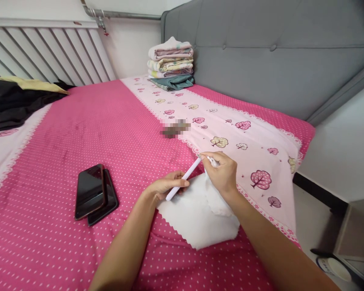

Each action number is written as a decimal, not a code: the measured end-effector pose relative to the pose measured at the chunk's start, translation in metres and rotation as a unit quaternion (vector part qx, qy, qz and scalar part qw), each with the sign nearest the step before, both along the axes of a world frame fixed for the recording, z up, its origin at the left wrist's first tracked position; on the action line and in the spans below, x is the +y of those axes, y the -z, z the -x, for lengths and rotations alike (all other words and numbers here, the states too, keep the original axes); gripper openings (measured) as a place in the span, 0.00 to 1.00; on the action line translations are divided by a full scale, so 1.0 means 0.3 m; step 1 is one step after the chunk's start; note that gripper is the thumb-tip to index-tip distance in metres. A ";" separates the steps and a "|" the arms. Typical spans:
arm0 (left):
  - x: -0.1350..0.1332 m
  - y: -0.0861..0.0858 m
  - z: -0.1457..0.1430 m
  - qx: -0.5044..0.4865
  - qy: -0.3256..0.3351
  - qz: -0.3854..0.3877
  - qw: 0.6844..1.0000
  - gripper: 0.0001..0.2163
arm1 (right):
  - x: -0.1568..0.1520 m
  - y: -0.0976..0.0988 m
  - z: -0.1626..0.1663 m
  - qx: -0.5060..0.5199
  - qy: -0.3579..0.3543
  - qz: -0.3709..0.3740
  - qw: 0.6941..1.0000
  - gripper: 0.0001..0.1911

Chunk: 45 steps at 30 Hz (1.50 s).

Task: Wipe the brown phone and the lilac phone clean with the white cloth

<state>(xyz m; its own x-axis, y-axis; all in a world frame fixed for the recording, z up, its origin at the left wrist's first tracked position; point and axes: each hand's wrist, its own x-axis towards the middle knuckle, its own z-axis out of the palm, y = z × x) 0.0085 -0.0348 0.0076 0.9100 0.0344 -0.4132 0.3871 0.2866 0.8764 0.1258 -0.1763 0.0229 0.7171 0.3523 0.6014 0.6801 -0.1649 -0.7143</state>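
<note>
My left hand (170,185) is closed round a slim white pen-like stick (185,178), its thumb lying along the upper side. The stick slants up to the right, and its far end meets the fingertips of my right hand (220,171). That hand is closed in a pinch there, with a bunched part of a white cloth (197,224) in its fingers. Something small and greyish shows at the stick's tip, too small to name. Below both hands, the rest of the scallop-edged cloth spreads over the pink bed.
Two dark phones (90,192) lie overlapped on the dotted pink bedsheet (115,133). A blurred-out item (175,129) rests further back. Folded textiles (170,62) are stacked against the grey headboard (245,52). Black clothing (12,101) lies by the radiator (48,52).
</note>
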 end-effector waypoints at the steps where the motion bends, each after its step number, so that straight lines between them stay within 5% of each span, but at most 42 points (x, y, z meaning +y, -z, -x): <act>1: 0.001 -0.001 0.000 0.000 0.004 -0.002 1.000 0.23 | -0.001 -0.002 0.000 0.004 0.005 -0.002 1.000 0.09; 16: -0.001 -0.018 0.011 -0.013 0.040 -0.010 0.999 0.23 | 0.006 0.047 -0.047 0.233 -0.010 -0.080 0.969 0.11; 26: 0.004 -0.016 0.010 -0.041 0.048 -0.001 0.998 0.20 | 0.017 0.048 -0.045 0.422 -0.050 -0.123 0.897 0.10; 45: 0.000 -0.052 0.023 -0.099 0.077 -0.060 0.990 0.24 | 0.016 0.075 -0.064 0.424 -0.051 -0.115 0.897 0.11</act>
